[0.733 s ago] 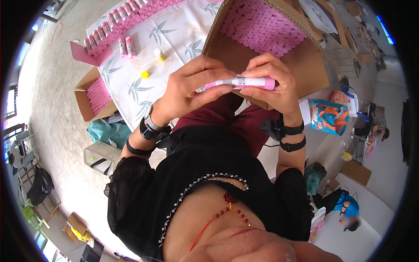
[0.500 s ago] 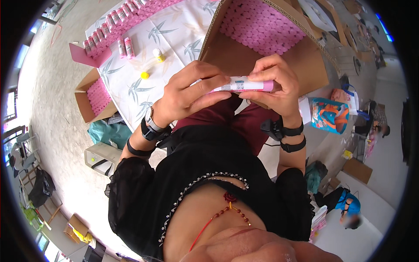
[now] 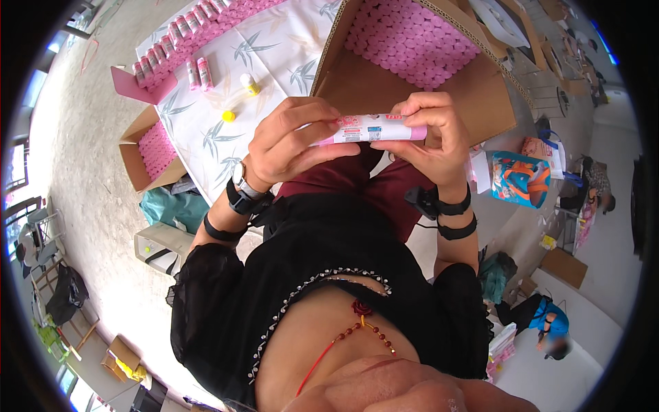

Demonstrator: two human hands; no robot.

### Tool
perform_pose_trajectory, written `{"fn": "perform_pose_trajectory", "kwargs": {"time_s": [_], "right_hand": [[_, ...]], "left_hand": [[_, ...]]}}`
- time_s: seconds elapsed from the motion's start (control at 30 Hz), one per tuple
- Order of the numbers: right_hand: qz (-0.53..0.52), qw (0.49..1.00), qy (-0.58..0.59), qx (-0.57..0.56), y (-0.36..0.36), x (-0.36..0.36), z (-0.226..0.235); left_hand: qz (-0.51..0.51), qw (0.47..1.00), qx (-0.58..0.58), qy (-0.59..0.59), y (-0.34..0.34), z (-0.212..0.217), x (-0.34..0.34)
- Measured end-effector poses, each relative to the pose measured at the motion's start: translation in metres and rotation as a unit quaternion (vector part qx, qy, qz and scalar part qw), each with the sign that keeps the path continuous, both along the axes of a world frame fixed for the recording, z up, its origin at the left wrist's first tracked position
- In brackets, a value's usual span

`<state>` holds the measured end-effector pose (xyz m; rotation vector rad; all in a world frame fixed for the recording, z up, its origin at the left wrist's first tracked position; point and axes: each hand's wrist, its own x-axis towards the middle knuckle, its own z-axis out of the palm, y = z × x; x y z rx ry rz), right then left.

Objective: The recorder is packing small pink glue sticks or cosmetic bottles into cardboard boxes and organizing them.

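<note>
Leaf-print tablecloth (image 3: 226,89) near printed-label tube (image 3: 375,129)

Tbl (image 3: 274,65): wht cloth (image 3: 221,154) over it, grey-green + tan leaf print, runs fwd & L of L-hand grip (image 3: 292,141). On it, nearest grip: loose ylw cap (image 3: 228,117), fwd-L, not touching. Small wht/ylw btl (image 3: 250,85) a bit further fwd. Past those, further L: 2 pink tubes (image 3: 204,74), side by side. Farthest fwd-L: pink tray (image 3: 156,91), packed w/ tubes. Big carton (image 3: 343,86) fwd-R of grip; can't tell if it's on tbl.
</note>
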<state>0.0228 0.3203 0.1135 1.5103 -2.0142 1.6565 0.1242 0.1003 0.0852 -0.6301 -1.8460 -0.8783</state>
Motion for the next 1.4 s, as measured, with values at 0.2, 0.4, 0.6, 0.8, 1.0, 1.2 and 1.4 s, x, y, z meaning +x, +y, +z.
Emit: {"fn": "perform_pose_trajectory", "kwargs": {"time_s": [0.2,0.4,0.6,0.8,1.0,1.2,1.4], "right_hand": [[0.011,0.999,-0.041,-0.014,0.003,-0.002,-0.009],[-0.008,0.995,-0.095,0.031,0.001,0.003,-0.008],[-0.029,0.985,0.02,0.167,0.01,-0.001,0.012],[-0.05,0.984,-0.056,0.163,0.04,0.01,0.017],[-0.113,0.985,-0.091,0.098,0.078,0.027,0.015],[-0.194,0.972,-0.11,0.066,0.128,0.041,-0.002],[-0.238,0.96,-0.148,0.022,0.171,0.039,-0.02]], "left_hand": [[-0.058,0.991,0.11,-0.04,0.007,-0.012,-0.001],[-0.06,0.978,0.081,-0.181,0.01,-0.004,0.0],[-0.099,0.974,0.058,-0.195,0.018,-0.008,-0.009],[-0.076,0.977,-0.022,-0.201,0.034,0.002,-0.009],[-0.085,0.978,-0.052,-0.183,0.063,0.009,-0.02],[-0.148,0.976,-0.082,-0.138,0.101,0.008,-0.05],[-0.199,0.962,-0.075,-0.17,0.136,0.002,-0.078]]}}
